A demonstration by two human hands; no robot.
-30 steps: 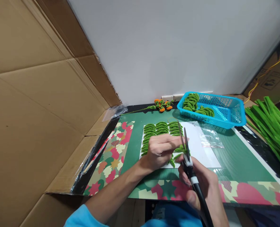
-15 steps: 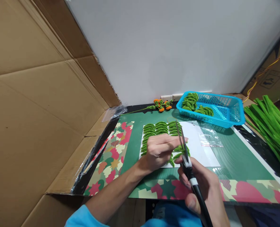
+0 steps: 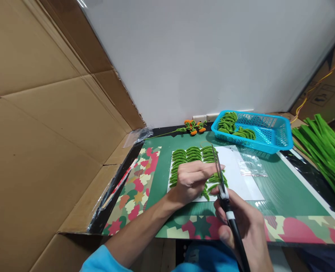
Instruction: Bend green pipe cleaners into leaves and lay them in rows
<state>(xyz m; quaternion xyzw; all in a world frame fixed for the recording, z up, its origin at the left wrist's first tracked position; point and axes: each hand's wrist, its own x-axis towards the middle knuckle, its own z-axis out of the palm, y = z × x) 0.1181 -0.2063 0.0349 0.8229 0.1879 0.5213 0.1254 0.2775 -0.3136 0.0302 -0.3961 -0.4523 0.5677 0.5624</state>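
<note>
Scissors (image 3: 224,195) are reaching over the white sheet (image 3: 242,181), beside the left hand (image 3: 192,177).
In the head view, the right hand (image 3: 248,219) is gripping their handle by the sheet's near edge; the left grip is bunching narrowly above the sheet, contents hidden. Doing this well probably means keeping fingertips clear of the blades. The scissors' long axis is running near-to-far, tips pointing toward the sheet's far edge, where fuzzy green pieces (image 3: 193,154) are lying.

One head-worn camera looks forward and down from six o'clock, close over the worktop (image 3: 292,192), facing the wall (image 3: 201,56) at twelve
</note>
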